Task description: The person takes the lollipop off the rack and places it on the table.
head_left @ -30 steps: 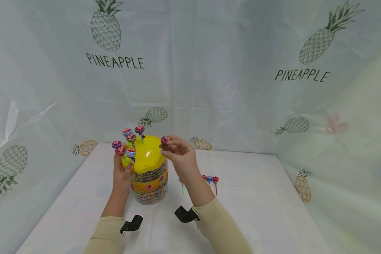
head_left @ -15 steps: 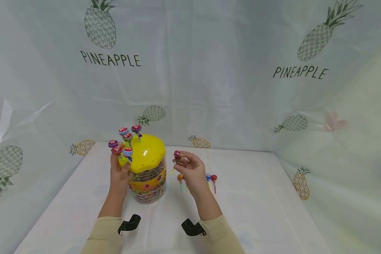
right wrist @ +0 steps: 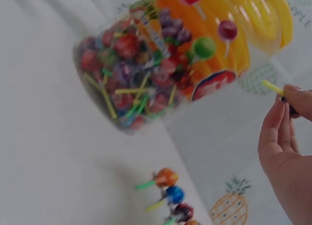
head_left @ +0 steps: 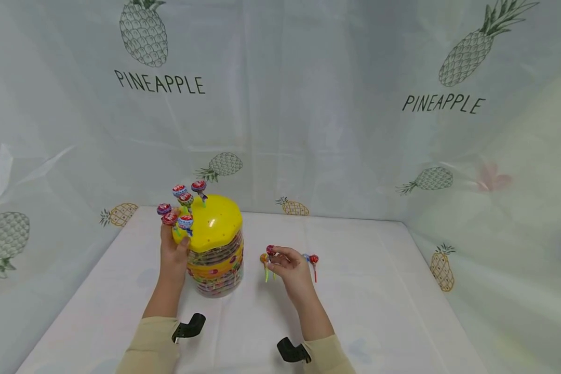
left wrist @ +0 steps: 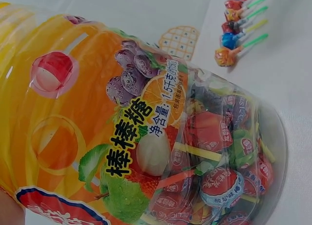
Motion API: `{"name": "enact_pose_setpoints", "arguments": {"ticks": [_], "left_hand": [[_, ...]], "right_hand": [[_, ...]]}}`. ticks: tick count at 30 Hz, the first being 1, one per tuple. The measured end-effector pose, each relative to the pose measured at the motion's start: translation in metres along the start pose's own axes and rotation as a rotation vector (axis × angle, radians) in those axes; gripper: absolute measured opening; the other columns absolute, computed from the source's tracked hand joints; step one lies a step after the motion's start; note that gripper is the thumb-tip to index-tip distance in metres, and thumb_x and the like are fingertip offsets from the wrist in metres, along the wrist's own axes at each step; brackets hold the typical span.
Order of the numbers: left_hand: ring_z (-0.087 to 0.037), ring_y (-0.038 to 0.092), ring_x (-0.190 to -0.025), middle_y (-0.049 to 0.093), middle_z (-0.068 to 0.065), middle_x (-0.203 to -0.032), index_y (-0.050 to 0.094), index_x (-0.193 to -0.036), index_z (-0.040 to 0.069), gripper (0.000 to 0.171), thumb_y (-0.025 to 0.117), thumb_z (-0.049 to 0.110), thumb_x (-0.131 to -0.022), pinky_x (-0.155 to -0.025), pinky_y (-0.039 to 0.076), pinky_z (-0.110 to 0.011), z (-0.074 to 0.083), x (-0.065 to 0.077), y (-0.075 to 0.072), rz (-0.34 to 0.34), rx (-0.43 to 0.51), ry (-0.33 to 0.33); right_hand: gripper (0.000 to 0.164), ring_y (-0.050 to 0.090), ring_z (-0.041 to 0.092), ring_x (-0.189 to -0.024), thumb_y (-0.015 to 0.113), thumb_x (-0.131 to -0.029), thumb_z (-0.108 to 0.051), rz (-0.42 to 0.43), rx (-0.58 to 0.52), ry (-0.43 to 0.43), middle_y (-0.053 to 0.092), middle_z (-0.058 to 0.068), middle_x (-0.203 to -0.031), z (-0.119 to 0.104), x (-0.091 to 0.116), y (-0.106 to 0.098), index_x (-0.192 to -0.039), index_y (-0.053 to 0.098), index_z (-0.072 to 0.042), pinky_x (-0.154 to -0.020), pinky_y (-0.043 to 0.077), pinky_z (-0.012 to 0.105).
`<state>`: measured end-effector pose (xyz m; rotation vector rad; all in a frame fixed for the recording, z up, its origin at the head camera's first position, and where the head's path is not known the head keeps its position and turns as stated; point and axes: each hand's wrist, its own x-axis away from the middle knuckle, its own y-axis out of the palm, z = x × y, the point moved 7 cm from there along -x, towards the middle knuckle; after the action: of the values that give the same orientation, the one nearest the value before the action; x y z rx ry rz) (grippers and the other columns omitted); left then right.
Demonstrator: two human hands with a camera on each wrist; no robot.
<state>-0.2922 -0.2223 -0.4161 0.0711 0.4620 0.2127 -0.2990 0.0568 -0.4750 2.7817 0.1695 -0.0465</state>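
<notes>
A clear jar of wrapped lollipops stands upright on the table; its yellow lid has small holes. Several lollipops stick up from the lid's left side. My left hand grips the jar at the lid's left edge, thumb in front, the other fingers mostly hidden. To the right of the jar, my right hand pinches a dark red lollipop between thumb and fingers, just above the table lollipops. In the right wrist view, the pale yellow stick of the held lollipop pokes out past the fingertips.
A row of loose lollipops lies on the white table right of the jar, partly hidden by the right hand in the head view. A pineapple-print sheet hangs behind and beside the table.
My right hand has moved away from the jar lid, down and to the right, still holding the lollipop. My left hand keeps its grip on the jar.
</notes>
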Motion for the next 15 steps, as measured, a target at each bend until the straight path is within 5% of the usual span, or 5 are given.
{"name": "enact_pose_setpoints", "arguments": {"ticks": [10, 15], "left_hand": [[-0.019, 0.034, -0.133, 0.029, 0.004, -0.149, 0.023, -0.152, 0.031, 0.064, 0.056, 0.039, -0.098, -0.102, 0.037, -0.015, 0.002, 0.0, -0.001, 0.007, 0.022, -0.007], [-0.018, 0.032, -0.135, 0.027, 0.007, -0.151, 0.023, -0.152, 0.033, 0.062, 0.055, 0.035, -0.099, -0.102, 0.037, -0.015, -0.001, 0.001, -0.002, 0.008, 0.008, -0.021]], "right_hand": [[0.038, 0.066, 0.014, -0.088, 0.067, -0.079, 0.018, -0.026, 0.157, 0.04, 0.06, 0.017, -0.12, 0.041, 0.001, -0.024, -0.116, 0.061, 0.014, -0.076, 0.056, 0.027], [0.038, 0.069, 0.022, -0.085, 0.067, -0.077, 0.02, -0.039, 0.222, 0.113, 0.067, 0.024, -0.108, 0.064, 0.001, -0.032, -0.114, 0.063, 0.013, -0.071, 0.057, 0.029]]}}
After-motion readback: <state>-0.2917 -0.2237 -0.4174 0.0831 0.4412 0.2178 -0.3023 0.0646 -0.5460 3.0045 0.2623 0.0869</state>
